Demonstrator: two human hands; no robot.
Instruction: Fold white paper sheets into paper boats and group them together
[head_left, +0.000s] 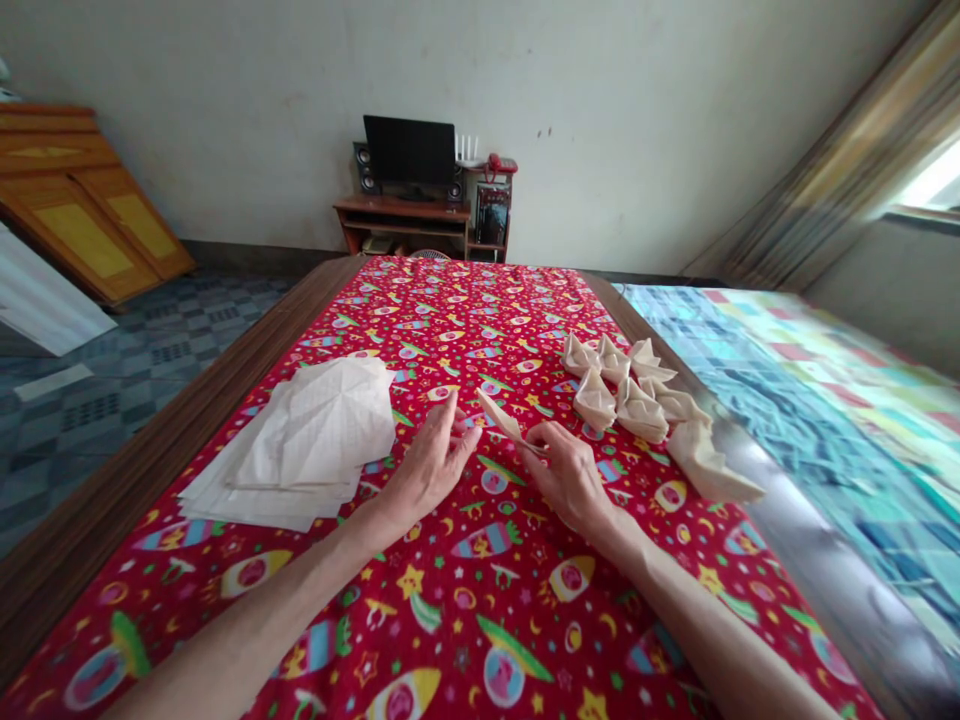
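Note:
Between thumb and fingers, my right hand [564, 468] pinches a small folded piece of paper [501, 416], its pointed end tilted up toward the left. My left hand [435, 448] is just left of it, fingers stretched and thumb apart, holding nothing. Left of that hand lies a stack of creased white paper sheets [315, 430], fanned unevenly. Several finished-looking folded paper shapes [641, 410] with pointed tips stand in a group to the right of my right hand.
A red patterned cloth [465, 610] covers the wooden table [247, 390]. To the right is a bed with a blue patchwork cover [810, 430]. Beyond the table's far end, a desk [405, 212] bears a monitor [411, 155] and speakers. A wooden cabinet [90, 200] stands far left.

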